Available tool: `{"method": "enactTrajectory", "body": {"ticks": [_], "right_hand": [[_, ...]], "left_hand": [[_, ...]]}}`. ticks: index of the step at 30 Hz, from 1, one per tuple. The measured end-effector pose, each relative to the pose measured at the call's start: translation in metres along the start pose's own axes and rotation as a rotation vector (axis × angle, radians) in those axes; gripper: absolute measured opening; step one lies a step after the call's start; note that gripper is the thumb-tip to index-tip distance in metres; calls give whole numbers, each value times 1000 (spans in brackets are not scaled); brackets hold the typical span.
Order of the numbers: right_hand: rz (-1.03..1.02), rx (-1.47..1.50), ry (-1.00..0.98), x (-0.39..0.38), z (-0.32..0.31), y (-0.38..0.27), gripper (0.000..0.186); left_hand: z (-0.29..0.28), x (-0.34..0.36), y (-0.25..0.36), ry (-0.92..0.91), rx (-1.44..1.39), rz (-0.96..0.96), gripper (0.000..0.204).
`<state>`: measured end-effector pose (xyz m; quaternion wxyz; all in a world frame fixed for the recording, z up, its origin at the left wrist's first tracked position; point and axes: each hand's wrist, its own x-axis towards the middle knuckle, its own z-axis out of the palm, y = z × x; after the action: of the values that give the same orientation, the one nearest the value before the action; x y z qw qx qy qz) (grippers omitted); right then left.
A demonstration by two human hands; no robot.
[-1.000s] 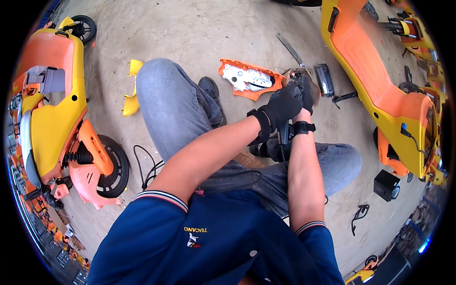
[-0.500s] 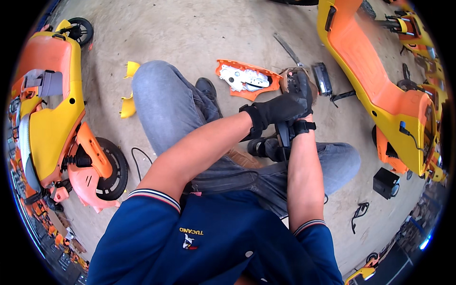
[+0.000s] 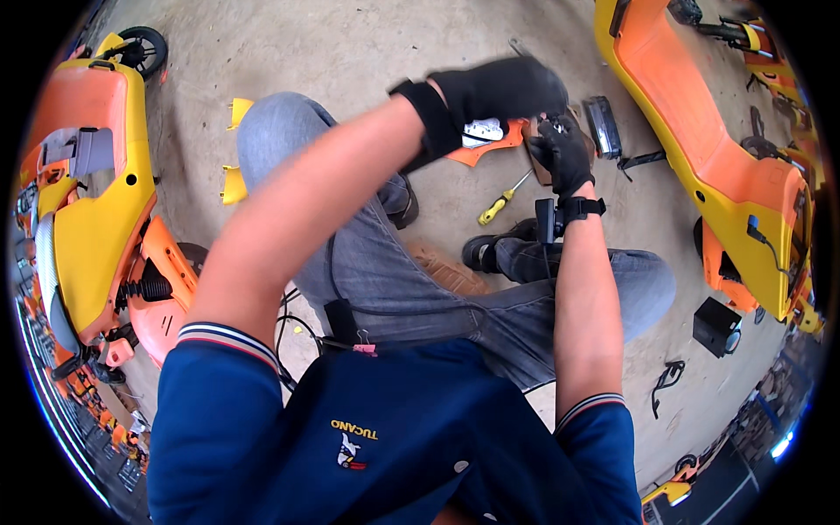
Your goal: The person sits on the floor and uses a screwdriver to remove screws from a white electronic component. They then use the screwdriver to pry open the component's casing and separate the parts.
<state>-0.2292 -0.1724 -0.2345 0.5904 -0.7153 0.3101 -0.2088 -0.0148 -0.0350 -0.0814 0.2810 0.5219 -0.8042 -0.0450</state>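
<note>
Sitting over a bare concrete floor [image 3: 350,44], knees in blue jeans spread wide. Left hand [image 3: 499,87] in a black glove, raised and curled over the orange plastic panel with a white inner plate [image 3: 486,140] lying on the floor ahead — whether the fingers grip anything, cannot tell. Right hand [image 3: 564,153], also black-gloved with a strap at the wrist, closed around a small dark part [image 3: 553,127] held just above the right end of that panel; the two hands almost touching each other. On the floor just below the panel, between the feet, a screwdriver with a yellow handle [image 3: 500,205], lying slantwise, untouched. Just beside the right hand, a dark rectangular lamp-like unit [image 3: 604,127] on the floor. Farther right, a long orange-and-yellow scooter body [image 3: 700,131], with a small black box [image 3: 716,325] near its lower end. At the floor's left edge, another orange-and-yellow scooter body [image 3: 87,201] on its side; two small yellow plastic pieces [image 3: 234,149] between it and the left knee.
</note>
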Motion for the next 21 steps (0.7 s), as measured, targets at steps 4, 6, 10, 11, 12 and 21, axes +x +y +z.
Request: {"method": "enactTrajectory", "body": {"ticks": [4,6,10,11,12,21], "right_hand": [[659,222,-28,-6,8,-9,9],[734,145,-21,-7,13,0,7],[889,126,19,-8,18,37,18],[902,170,46,-9,19,49,22],[903,171,55,-7,20,61,22],[474,-775,-109,21,53,108,32]], "left_hand": [[-53,-9,-14,157,-798,-685,33],[-72,-12,-15,343,-1087,-810,27],[-102,-17,-13,369,-995,-870,28],[-107,-18,-13,383,-983,-877,28],[-111,-18,-13,385,-972,-880,29],[-137,-18,-2,348,-737,-1099,30]]}}
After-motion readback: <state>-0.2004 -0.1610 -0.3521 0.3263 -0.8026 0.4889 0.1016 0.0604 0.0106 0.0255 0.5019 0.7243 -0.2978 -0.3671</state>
